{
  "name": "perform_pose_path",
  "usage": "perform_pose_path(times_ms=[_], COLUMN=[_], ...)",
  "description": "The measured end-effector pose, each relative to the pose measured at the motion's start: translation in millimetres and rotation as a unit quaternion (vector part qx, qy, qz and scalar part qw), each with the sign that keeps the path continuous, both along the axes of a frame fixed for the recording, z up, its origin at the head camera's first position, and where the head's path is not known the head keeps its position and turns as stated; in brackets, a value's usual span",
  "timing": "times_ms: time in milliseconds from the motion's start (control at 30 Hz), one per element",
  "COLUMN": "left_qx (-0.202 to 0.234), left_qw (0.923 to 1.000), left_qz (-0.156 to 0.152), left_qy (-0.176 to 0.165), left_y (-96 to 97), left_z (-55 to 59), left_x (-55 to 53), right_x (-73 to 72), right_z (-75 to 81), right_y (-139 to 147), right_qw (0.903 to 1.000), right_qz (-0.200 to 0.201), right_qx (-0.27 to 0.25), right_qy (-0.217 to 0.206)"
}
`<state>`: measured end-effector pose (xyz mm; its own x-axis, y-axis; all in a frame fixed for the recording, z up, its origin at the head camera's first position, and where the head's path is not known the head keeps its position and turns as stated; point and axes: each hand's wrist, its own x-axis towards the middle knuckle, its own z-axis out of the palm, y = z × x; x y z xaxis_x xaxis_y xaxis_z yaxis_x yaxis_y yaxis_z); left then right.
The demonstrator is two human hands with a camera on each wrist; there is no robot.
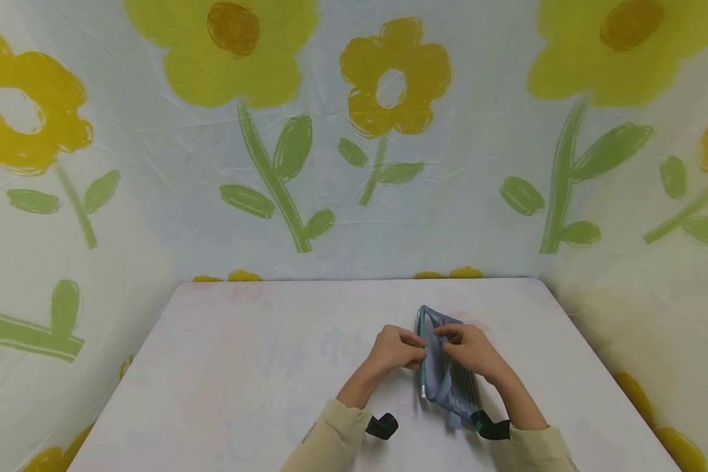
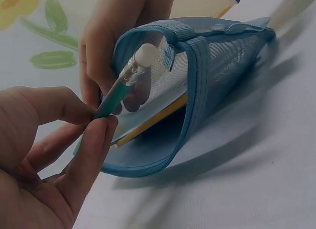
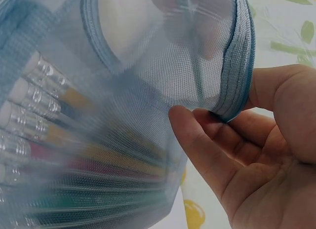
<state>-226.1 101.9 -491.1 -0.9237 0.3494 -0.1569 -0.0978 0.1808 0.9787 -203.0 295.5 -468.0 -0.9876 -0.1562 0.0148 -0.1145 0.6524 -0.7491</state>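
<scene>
A teal pencil point(image 2: 113, 98) with a white eraser is pinched between the thumb and fingers of my left hand point(image 1: 396, 347). It lies across the mouth of a blue mesh zip pouch point(image 2: 232, 56), eraser end toward the left wrist camera. My right hand point(image 1: 472, 351) holds the pouch's zipper edge point(image 3: 242, 56) between thumb and fingers, and the mouth gapes wide. Through the mesh in the right wrist view show several pencils point(image 3: 74, 160) lying side by side, erasers at one end. A yellow pencil point(image 2: 153, 120) is visible inside the mouth.
The pouch is over a white table point(image 1: 242, 367), right of its middle. A flower-patterned cloth point(image 1: 448, 216) stands behind and along both sides. Black wrist mounts point(image 1: 382, 426) stick out near both sleeves.
</scene>
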Motion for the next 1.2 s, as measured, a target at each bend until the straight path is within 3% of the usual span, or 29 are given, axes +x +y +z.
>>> perform_pose_path(times_ms=[500, 967, 1200], left_qx=[0.001, -0.016, -0.013], left_qw=[1.0000, 0.9990, 0.9986], left_qz=[0.005, 0.029, 0.043], left_qy=[-0.006, 0.031, 0.026], left_y=[2.3, 5.5, 7.1], left_z=[0.5, -4.6, -5.4], left_x=[5.4, -2.0, -2.5], right_x=[-1.0, -5.0, -6.9], right_z=[1.1, 1.6, 1.1], right_y=[-7, -12, -17], right_qw=[1.0000, 1.0000, 1.0000], right_qz=[-0.009, -0.003, -0.002], right_qx=[-0.001, 0.003, 0.001], right_qy=[0.002, 0.004, 0.002])
